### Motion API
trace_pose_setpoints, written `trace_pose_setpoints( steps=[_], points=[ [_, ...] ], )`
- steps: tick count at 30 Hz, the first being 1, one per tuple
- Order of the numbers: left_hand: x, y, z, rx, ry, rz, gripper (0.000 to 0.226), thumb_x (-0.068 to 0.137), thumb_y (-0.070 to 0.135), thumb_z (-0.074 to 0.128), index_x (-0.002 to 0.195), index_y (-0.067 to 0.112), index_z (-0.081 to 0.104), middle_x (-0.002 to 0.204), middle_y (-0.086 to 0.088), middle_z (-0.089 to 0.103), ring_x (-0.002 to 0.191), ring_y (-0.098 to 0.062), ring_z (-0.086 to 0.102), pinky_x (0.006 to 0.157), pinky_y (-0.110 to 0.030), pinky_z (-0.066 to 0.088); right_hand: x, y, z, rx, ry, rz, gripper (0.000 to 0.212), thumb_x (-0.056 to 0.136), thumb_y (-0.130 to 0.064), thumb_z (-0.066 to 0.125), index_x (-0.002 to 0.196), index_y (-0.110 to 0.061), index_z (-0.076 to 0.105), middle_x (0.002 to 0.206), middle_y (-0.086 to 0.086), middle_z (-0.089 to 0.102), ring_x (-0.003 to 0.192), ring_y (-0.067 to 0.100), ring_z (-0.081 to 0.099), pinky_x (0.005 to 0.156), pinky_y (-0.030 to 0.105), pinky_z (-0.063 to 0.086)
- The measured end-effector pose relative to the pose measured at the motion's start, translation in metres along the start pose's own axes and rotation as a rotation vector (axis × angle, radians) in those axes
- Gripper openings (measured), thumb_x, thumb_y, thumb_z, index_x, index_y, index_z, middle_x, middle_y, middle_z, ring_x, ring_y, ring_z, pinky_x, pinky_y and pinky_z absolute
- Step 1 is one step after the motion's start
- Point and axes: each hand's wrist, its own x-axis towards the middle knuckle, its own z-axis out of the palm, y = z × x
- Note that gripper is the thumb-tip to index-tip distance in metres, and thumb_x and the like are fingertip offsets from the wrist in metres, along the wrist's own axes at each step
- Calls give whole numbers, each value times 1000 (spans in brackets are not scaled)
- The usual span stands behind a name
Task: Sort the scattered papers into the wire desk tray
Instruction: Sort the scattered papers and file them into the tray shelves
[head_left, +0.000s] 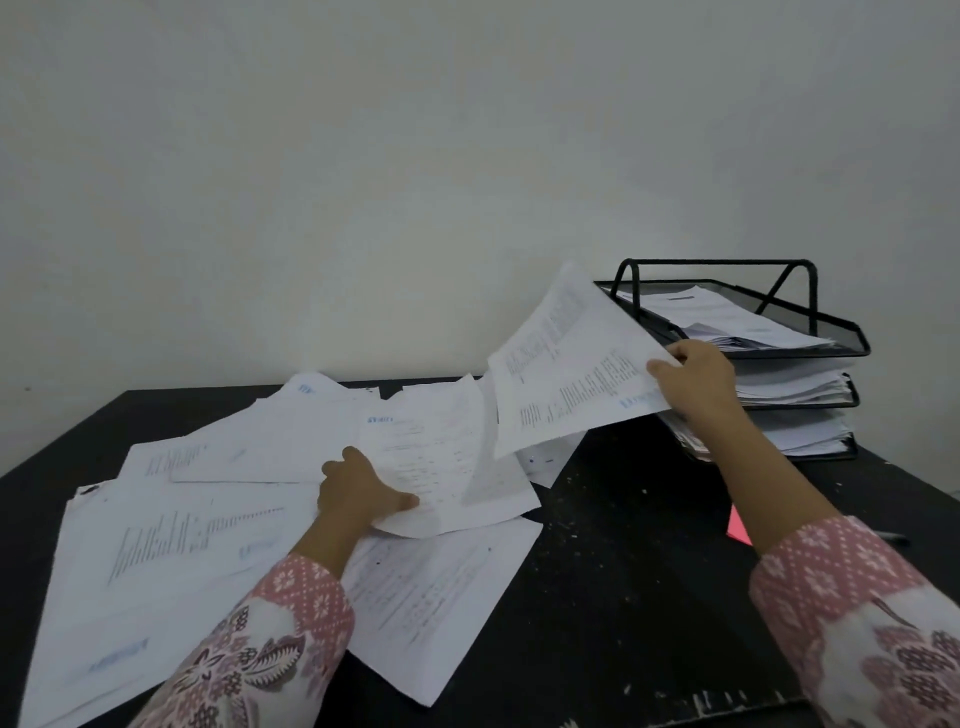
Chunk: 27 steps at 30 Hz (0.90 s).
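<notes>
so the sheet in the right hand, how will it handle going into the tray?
Probably floppy: the sheet, pinched at one edge by the right hand, already bows along its free side. Likely very light, since a fingertip pinch holds it aloft. It may snag on the wire desk tray rim, as the tiers look quite full.

A black table (649, 571) fills the lower half of the frame, and its surface is scuffed with many small white specks and scratches. At the right side of the frame, a pink paper piece (738, 527) lies on it, and just beside it a dark pen (896, 539) is partly visible. Behind the table, a plain white wall (363, 156) fills the upper half.
</notes>
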Motion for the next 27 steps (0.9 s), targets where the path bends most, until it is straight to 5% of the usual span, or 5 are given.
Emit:
trace_pose_setpoints(
  steps=[6, 13, 15, 21, 27],
  points=[
    [9, -4, -8, -235, -41, -66, 97, 63, 24, 87, 133, -3, 25, 133, -21, 38, 122, -30, 42, 93, -34, 42, -5, 1, 27, 165, -16, 78, 7, 88, -11, 58, 92, -7, 62, 94, 10, 62, 82, 22, 56, 67, 28, 40],
    [22, -24, -7, -391, 16, 33, 28, 87, 14, 61, 111, 1, 53, 119, -15, 58, 96, -25, 53, 75, -28, 40, -35, 16, 99, 145, -176, 151, 9, 89, -10, 57, 95, -4, 61, 96, 11, 62, 83, 21, 56, 62, 26, 43],
    [23, -26, -7, -439, 29, 29, 28, 91, 10, 54, 118, 3, 51, 124, -16, 55, 103, -28, 52, 78, -27, 39, -46, 18, 120, 132, -217, 157, 12, 89, -9, 57, 98, -1, 62, 99, 11, 62, 83, 19, 54, 57, 23, 38],
    [32, -33, -11, -624, -13, -15, 35, 94, 21, 53, 124, 1, 52, 128, -15, 54, 109, -28, 53, 93, -36, 45, -70, 14, 170, -30, -312, 51, 21, 92, -14, 54, 110, -5, 60, 111, 7, 62, 89, 14, 51, 75, 24, 40],
    [40, -40, -12, -725, -153, 10, 32, 79, 16, 74, 107, 6, 61, 112, -12, 65, 91, -25, 62, 76, -33, 52, -80, 11, 195, -277, -382, -101, 37, 96, -28, 49, 126, -7, 55, 127, 12, 47, 119, 26, 41, 97, 31, 39]
  ],
)
